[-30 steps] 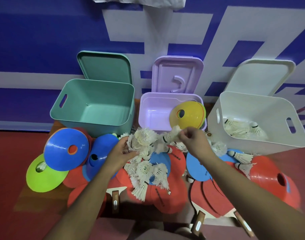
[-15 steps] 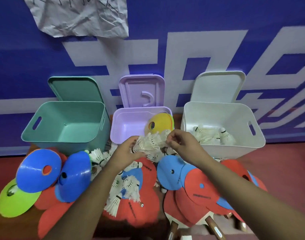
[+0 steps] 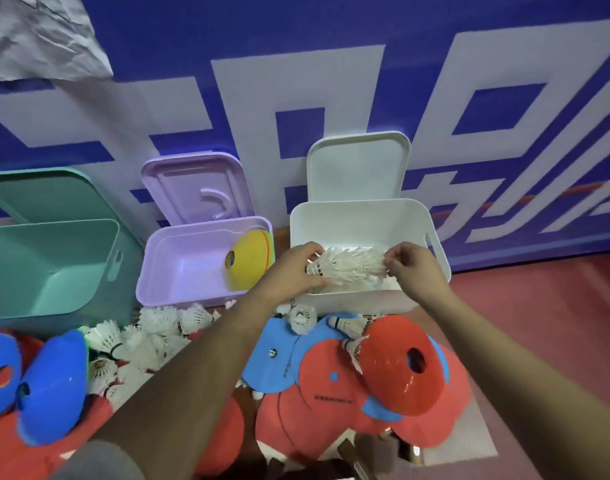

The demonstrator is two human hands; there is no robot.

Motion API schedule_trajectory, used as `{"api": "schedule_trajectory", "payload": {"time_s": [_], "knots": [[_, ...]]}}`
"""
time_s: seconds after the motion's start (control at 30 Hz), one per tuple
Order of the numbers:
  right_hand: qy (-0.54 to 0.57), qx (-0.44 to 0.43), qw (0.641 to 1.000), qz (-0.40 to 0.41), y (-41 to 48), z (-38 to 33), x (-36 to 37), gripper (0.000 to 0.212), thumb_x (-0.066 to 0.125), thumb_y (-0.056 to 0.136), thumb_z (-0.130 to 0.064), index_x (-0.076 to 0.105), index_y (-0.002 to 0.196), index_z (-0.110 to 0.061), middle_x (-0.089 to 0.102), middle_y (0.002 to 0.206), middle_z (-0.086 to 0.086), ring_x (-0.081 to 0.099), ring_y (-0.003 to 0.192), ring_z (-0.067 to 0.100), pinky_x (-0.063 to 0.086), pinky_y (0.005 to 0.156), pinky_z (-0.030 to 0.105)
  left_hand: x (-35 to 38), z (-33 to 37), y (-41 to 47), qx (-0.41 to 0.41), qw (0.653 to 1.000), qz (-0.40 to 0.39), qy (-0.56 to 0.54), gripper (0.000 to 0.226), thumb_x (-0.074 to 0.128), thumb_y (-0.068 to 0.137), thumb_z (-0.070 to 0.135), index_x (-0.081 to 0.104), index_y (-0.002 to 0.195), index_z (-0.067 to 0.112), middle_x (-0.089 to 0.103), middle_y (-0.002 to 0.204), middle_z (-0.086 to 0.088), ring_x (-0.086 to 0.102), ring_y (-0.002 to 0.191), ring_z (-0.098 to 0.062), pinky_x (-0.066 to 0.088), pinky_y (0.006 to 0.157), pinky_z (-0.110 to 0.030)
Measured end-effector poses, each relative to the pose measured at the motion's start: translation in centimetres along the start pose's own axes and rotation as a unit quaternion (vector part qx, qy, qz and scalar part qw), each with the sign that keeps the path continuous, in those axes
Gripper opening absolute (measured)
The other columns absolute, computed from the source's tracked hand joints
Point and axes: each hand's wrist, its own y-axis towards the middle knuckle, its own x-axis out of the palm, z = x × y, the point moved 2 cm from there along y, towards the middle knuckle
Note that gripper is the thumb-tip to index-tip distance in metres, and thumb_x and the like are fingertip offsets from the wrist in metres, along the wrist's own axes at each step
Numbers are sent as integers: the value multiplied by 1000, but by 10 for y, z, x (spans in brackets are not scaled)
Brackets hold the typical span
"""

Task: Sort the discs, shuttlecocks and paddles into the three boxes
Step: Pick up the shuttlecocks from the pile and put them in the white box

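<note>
Over white box (image 3: 366, 216), hands gripping white feathered shuttlecock bunch (image 3: 348, 266)

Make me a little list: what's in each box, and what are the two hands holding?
green box: nothing seen inside
purple box: one yellow disc
white box: both hands over it
left hand: grips bunch of shuttlecocks
right hand: pinches the bunch's other end
unsorted pile: loose shuttlecocks, paddles, red disc, blue discs
</note>
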Motion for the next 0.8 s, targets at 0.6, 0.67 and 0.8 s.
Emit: {"api": "schedule_trajectory", "payload": {"time_s": [0.6,0.67,0.8], "knots": [[-101,-171,978,-61,-36,-5,51,25,60,89,-21,64,112,-10,52,113,4,52,107,18,37,95,22,-14,-29,-46,-38,993,102,43,26,65,88,16,63,113,13,59,105,-2,57,97,-12,43,86,-16],[-91,-191,973,-87,-56,-18,72,23,60,90,-22,62,109,-11,54,107,3,54,101,18,43,89,28,-24,-49,-79,-61,990,123,23,22,65,88,14,65,110,10,58,101,-3,58,94,-14,45,83,-19],[-121,-140,974,-134,-77,-22,122,22,60,88,-25,61,100,-7,58,98,10,59,90,25,48,79,37,-29,-97,-130,-135,981,134,30,18,65,87,13,66,105,11,59,100,-4,60,93,-17,46,83,-26]]}}
